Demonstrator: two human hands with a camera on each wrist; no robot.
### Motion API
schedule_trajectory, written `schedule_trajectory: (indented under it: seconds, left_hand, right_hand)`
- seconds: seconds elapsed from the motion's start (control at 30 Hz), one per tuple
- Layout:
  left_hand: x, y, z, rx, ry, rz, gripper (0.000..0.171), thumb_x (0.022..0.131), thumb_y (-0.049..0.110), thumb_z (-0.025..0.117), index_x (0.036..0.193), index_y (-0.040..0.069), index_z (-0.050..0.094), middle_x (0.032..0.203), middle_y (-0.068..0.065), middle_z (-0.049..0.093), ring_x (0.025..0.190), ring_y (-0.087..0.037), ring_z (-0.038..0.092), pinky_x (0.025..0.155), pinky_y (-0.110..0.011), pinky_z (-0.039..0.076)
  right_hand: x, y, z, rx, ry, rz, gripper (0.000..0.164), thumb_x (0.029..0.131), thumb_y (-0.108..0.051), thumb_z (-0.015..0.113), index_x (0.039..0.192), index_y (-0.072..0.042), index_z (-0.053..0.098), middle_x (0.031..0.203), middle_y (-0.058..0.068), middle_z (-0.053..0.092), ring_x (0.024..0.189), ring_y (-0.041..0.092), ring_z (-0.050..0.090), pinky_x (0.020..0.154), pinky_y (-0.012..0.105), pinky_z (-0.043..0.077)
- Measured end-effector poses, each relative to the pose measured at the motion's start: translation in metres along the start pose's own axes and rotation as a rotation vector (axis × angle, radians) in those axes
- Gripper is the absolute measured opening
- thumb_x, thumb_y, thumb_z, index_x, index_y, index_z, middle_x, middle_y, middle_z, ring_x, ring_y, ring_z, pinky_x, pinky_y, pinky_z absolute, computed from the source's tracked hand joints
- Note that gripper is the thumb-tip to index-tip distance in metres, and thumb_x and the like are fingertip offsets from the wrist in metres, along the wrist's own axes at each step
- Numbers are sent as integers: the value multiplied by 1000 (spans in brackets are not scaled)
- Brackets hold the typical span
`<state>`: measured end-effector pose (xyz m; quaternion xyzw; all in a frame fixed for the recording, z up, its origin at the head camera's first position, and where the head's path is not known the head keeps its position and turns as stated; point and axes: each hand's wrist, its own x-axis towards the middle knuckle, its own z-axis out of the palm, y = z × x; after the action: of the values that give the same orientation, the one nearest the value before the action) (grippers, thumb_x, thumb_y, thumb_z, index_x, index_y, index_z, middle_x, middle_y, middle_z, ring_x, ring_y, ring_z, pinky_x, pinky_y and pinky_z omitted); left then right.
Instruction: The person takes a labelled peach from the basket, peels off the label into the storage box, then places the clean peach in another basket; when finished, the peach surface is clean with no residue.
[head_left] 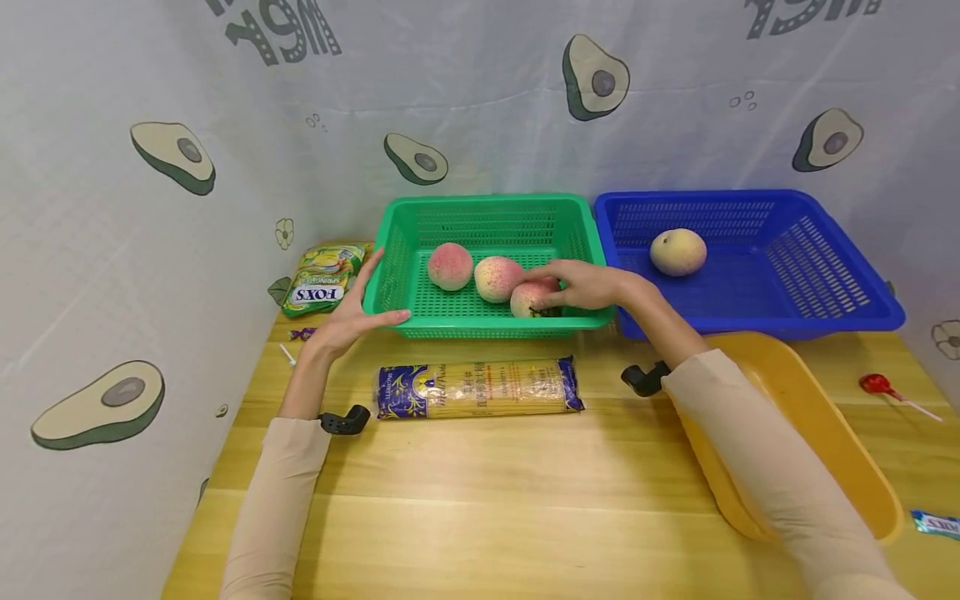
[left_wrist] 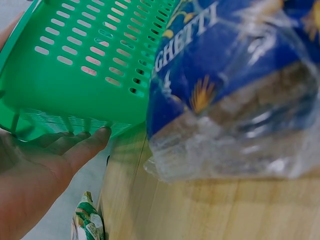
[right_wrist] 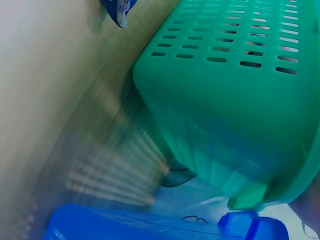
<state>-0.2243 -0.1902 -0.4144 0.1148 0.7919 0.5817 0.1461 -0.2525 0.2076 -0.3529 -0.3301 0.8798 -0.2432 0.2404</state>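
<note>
Right hand [head_left: 588,285]: three peaches [head_left: 495,279] at it. To its right: one pale fruit [head_left: 678,252], one blue basket [head_left: 738,287], one yellow tub [head_left: 806,400], one red lollipop [head_left: 874,383]. Between it and the left hand [head_left: 345,323]: one green basket [head_left: 480,323].

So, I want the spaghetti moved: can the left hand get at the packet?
Probably yes: the spaghetti packet lies uncovered in front of the green basket, and nothing visible blocks the left hand, though that hand touches the basket.
</note>
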Motion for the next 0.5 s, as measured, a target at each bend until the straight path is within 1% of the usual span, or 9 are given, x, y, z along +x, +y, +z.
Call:
schedule_trajectory:
  seconds: [0.03, 0.1, 0.2, 0.23, 0.27, 0.33, 0.4, 0.43, 0.5]
  left_hand:
    - [0, 0, 0, 1, 0, 0, 106, 91, 24, 76, 163, 51, 4, 174, 11, -14, 162, -26, -16, 125, -75, 7]
    - [0, 1, 0, 3, 0, 2, 106, 91, 24, 77, 163, 51, 4, 174, 11, -14, 162, -27, -15, 125, -75, 7]
    - [0, 1, 0, 3, 0, 4, 106, 90, 24, 77, 163, 51, 4, 174, 11, -14, 162, -27, -15, 125, -75, 8]
    - [0, 1, 0, 2, 0, 6, 107, 90, 24, 77, 163, 51, 5, 174, 11, -13, 162, -27, -14, 125, -74, 8]
    - [1, 1, -1, 0, 0, 8, 107, 90, 24, 77, 163, 51, 5, 174, 11, -13, 162, -27, -14, 125, -74, 8]
    - [1, 1, 0, -2, -1, 13, 108, 89, 23, 78, 163, 50, 4, 174, 10, -13, 162, -27, -14, 125, -74, 8]
    - [1, 0, 0, -6, -4, 13, 108, 90, 23, 78, 163, 51, 4, 174, 11, -13, 162, -27, -14, 125, -74, 8]
    - [1, 0, 0, -5, -4, 12, 108, 90, 23, 78, 163, 51, 4, 174, 11, -13, 162, -27, -14, 125, -74, 8]
    - [0, 0, 0, -5, -6, 8, 107, 90, 24, 78, 163, 52, 4, 174, 11, -14, 162, -27, -13, 125, -74, 9]
  right_hand:
    - [-1, 1, 0, 15, 22, -10, 52, 107, -21, 59, 156, -9, 47, 150, 18, 54, 128, 35, 55, 105, 54, 46]
    - [-3, 1, 0, 49, 78, -14, 51, 107, -18, 59, 156, -10, 47, 150, 18, 53, 125, 35, 54, 100, 52, 46]
    - [-7, -4, -2, 117, 172, -18, 50, 107, -17, 58, 155, -11, 47, 154, 18, 49, 131, 36, 51, 100, 54, 46]
    - [-9, -8, -2, 146, 202, -16, 49, 107, -18, 57, 156, -12, 47, 156, 17, 48, 134, 37, 50, 103, 56, 45]
    - [-12, -12, -2, 177, 234, -8, 49, 108, -18, 56, 156, -14, 46, 157, 16, 47, 139, 38, 47, 107, 58, 44]
    - [-18, -22, -1, 247, 292, 9, 49, 108, -23, 55, 156, -18, 46, 161, 11, 44, 145, 38, 44, 112, 62, 42]
    - [-25, -36, 4, 327, 350, 39, 49, 108, -27, 55, 156, -23, 45, 163, 7, 41, 148, 37, 41, 113, 62, 41]
    - [-30, -43, 7, 381, 378, 56, 49, 108, -27, 56, 156, -25, 46, 164, 4, 40, 147, 35, 42, 112, 60, 43]
    - [-39, -58, 16, 481, 431, 80, 48, 108, -28, 57, 155, -28, 46, 160, 4, 43, 140, 32, 49, 106, 55, 48]
